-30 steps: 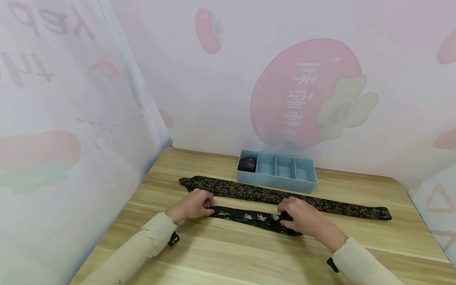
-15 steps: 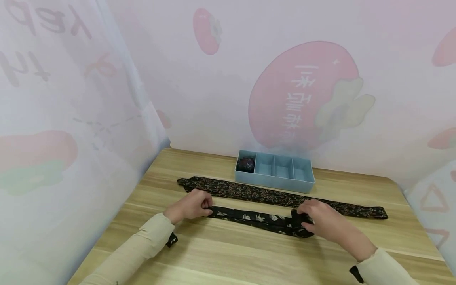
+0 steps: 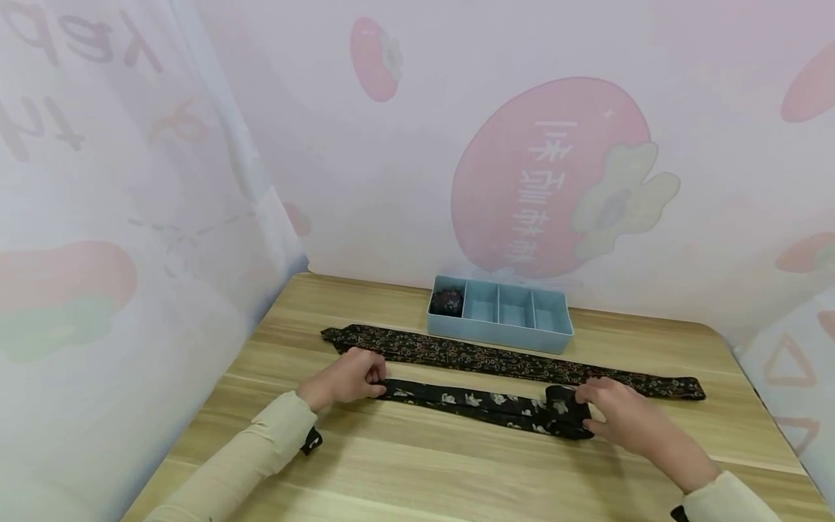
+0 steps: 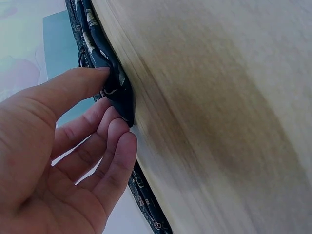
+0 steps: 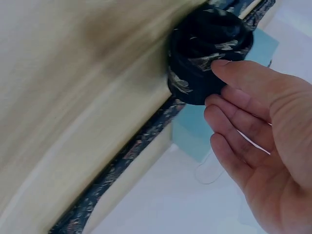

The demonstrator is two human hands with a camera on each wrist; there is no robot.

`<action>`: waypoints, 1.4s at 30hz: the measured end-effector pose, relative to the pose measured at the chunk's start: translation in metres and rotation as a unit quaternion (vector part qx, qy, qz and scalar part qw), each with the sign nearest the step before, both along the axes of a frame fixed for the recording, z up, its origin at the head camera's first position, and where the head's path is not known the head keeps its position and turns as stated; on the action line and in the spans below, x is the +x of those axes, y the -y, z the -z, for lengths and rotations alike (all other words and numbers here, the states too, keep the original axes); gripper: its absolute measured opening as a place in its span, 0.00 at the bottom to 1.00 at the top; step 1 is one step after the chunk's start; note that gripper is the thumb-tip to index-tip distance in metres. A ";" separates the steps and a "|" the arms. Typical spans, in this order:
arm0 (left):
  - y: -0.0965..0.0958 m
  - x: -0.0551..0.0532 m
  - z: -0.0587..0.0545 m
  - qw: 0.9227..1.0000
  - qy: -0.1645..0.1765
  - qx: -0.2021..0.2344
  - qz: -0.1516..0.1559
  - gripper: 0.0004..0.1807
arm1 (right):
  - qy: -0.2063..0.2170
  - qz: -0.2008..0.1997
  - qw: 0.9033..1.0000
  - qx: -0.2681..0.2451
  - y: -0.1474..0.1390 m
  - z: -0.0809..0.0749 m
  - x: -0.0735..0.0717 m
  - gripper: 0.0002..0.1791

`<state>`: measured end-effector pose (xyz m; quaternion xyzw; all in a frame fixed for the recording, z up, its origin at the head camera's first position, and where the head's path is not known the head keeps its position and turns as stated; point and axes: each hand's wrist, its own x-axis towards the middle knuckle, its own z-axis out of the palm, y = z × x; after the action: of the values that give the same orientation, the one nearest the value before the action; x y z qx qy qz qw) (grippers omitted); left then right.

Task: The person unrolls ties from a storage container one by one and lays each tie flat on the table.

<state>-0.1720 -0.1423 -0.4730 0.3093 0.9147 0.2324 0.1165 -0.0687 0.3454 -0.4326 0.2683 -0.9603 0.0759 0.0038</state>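
A black necktie [image 3: 457,399] with a pale floral print stretches across the wooden table between my two hands. My left hand [image 3: 349,377] pinches its left end; in the left wrist view, thumb and fingertips close around the folded dark tip [image 4: 121,97]. At the other end, the tie is wound into a roll [image 3: 567,413]. My right hand [image 3: 629,420] grips that roll from its right side. The right wrist view shows the coiled layers of the roll [image 5: 207,53], with the thumb on its upper edge and the fingers along its side.
A second black necktie [image 3: 489,359], patterned in small brownish figures, lies lengthwise just behind. Beyond it stands a blue box [image 3: 499,333] with several compartments; a dark rolled piece of patterned cloth [image 3: 447,301] sits in its leftmost one. A printed curtain [image 3: 365,181] hangs behind the table.
My right hand has moved to the right with the rolled end, and a longer flat stretch of the tie shows between my hands. My left hand keeps its pinch in place.
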 end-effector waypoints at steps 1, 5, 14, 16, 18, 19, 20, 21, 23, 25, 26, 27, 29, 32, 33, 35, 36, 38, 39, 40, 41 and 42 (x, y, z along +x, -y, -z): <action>0.000 0.000 0.000 1.000 -0.001 0.001 0.001 0.05 | 0.001 0.001 1.000 -0.002 -0.002 0.001 0.001 0.17; -0.001 0.000 0.000 1.000 -0.004 0.000 0.002 0.05 | 0.001 0.001 1.000 -0.004 -0.004 -0.001 0.001 0.18; -0.001 0.004 -0.004 1.000 -0.006 0.006 0.000 0.05 | 0.006 -0.044 0.999 -0.005 0.027 -0.025 -0.013 0.16; -0.001 0.004 -0.004 1.000 -0.003 0.006 -0.001 0.05 | 0.010 -0.051 0.999 -0.005 0.037 -0.025 -0.018 0.15; 0.000 0.003 -0.004 1.000 0.000 0.004 -0.002 0.05 | 0.018 -0.058 0.998 -0.004 0.046 -0.024 -0.022 0.14; 0.000 0.003 -0.004 1.000 0.001 0.002 -0.002 0.05 | 0.023 -0.061 0.998 -0.003 0.050 -0.022 -0.024 0.14; 0.000 0.003 -0.003 1.000 0.002 0.001 -0.002 0.05 | 0.029 -0.061 0.998 -0.002 0.053 -0.020 -0.025 0.14; 0.000 0.003 -0.003 1.000 0.002 0.000 -0.002 0.05 | 0.037 -0.061 0.997 0.000 0.057 -0.018 -0.027 0.14; 0.000 0.003 -0.002 1.000 0.002 0.000 -0.003 0.05 | 0.048 -0.060 0.997 -0.002 0.061 -0.013 -0.029 0.13; 0.000 0.003 -0.002 1.000 0.003 0.001 -0.005 0.05 | 0.057 -0.060 0.997 -0.005 0.064 -0.009 -0.031 0.13; -0.001 0.003 -0.002 1.000 0.003 0.001 -0.006 0.05 | 0.062 -0.061 0.996 -0.009 0.065 -0.006 -0.031 0.13; -0.001 0.003 -0.002 1.000 0.004 0.000 -0.007 0.05 | 0.066 -0.062 0.996 -0.012 0.066 -0.004 -0.032 0.13; -0.001 0.003 -0.002 1.000 0.006 0.000 -0.007 0.05 | 0.074 -0.064 0.995 -0.017 0.067 0.000 -0.032 0.13; -0.001 0.004 -0.003 1.000 0.006 0.000 -0.007 0.06 | 0.079 -0.068 0.994 -0.018 0.065 0.006 -0.032 0.12; -0.001 0.004 -0.003 1.000 0.005 0.000 -0.007 0.06 | 0.078 -0.070 0.994 -0.018 0.064 0.007 -0.031 0.12; 0.000 0.004 -0.003 1.000 0.004 0.000 -0.007 0.06 | 0.074 -0.071 0.995 -0.017 0.062 0.010 -0.031 0.11; 0.000 0.004 -0.003 1.000 0.004 0.000 -0.006 0.06 | 0.070 -0.071 0.995 -0.016 0.060 0.010 -0.030 0.11; 0.001 0.004 -0.004 1.000 0.004 0.002 -0.005 0.06 | 0.064 -0.069 0.995 -0.016 0.057 0.011 -0.028 0.12; 0.002 0.004 -0.004 1.000 0.003 0.002 -0.005 0.06 | 0.060 -0.066 0.996 -0.015 0.055 0.011 -0.027 0.12; 0.002 0.004 -0.004 1.000 0.003 0.002 -0.004 0.06 | 0.057 -0.061 0.996 -0.014 0.053 0.010 -0.026 0.12; 0.003 0.003 -0.004 1.000 0.003 0.004 -0.004 0.06 | 0.054 -0.058 0.997 -0.014 0.050 0.009 -0.025 0.13; 0.004 0.003 -0.004 1.000 0.001 0.005 -0.004 0.06 | 0.053 -0.054 0.997 -0.014 0.048 0.008 -0.024 0.13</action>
<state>-0.1688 -0.1458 -0.4690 0.3063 0.9147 0.2373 0.1150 -0.0932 0.2977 -0.4408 0.3154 -0.9421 0.1036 -0.0470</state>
